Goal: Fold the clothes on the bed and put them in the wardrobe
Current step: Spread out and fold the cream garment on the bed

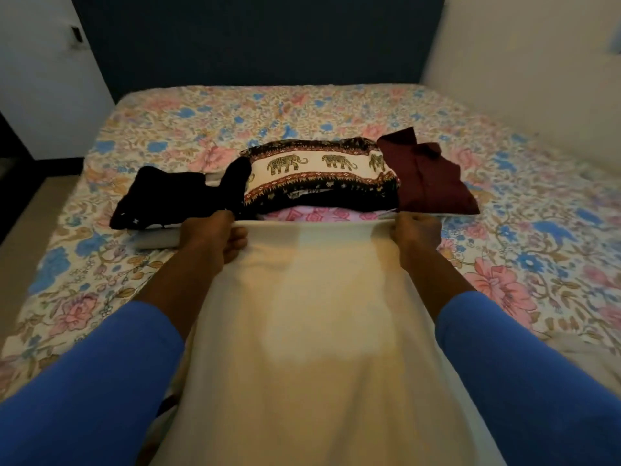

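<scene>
Smooth cream cloth point(312, 297), top edge taut

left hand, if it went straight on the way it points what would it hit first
Probably the black garment, lying just beyond the left hand that grips the cloth; depth is unclear.

no readable text, labels, brands, numbers or signs anywhere in view

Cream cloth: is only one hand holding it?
No, the left hand and the right hand each grip a top corner of the cream cloth.
</scene>
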### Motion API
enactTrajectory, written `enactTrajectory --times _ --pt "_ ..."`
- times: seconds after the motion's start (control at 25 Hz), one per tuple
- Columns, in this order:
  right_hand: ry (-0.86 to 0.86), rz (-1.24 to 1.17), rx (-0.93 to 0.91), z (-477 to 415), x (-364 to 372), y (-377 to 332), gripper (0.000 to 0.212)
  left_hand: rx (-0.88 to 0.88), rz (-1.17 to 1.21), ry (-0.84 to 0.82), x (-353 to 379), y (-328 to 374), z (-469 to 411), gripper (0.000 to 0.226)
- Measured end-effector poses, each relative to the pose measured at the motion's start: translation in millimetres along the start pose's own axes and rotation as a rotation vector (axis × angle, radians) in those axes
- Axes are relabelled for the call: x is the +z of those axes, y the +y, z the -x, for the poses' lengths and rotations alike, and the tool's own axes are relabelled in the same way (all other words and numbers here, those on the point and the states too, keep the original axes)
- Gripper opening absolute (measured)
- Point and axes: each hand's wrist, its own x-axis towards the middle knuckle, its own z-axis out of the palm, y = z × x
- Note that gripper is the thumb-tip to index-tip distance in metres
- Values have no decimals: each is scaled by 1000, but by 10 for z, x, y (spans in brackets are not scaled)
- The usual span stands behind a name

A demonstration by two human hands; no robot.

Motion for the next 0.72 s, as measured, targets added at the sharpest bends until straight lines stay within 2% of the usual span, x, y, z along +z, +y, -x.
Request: enactTrajectory --times 0.04,0.16,0.2,0.28,0.36,0.44,0.48,0.52,0.56,0.64,0.72 --pt "19 -57 6 34 -102 -67 7 32 0 -8 -70 61 143 17" --pt "81 -212 -18 348 -565 -253 14 113 47 -2 -344 68 604 11" --pt "86 -226 -20 517 -766 -251 9 125 45 -7 -467 -34 806 10" --pt "76 -125 -2 799 -1139 -84 5 129 -19 -48 -684 -349 1106 8" --pt "13 7 2 1096 -1474 112 17 133 -102 -130 -874 -643 1335 15" --pt "-6 271 -5 1336 -1693 233 30 185 -217 -170 -1026 -824 1503 32" --pt "6 454 -40 1453 -1745 239 37 274 -350 -153 -1107 -869 1597 41" --pt "5 592 -142 1570 -1754 229 42 400 -548 -109 -1183 -912 1688 49" --pt "-48 633 -307 1713 -1682 223 43 525 -753 -36 -1300 -973 1809 54" --pt "-286 507 -627 2016 -1415 237 37 737 -1061 126 -1512 -1127 1949 63" --pt "-576 445 -800 2373 -1014 302 34 727 -1162 208 -1768 -1227 1883 76"
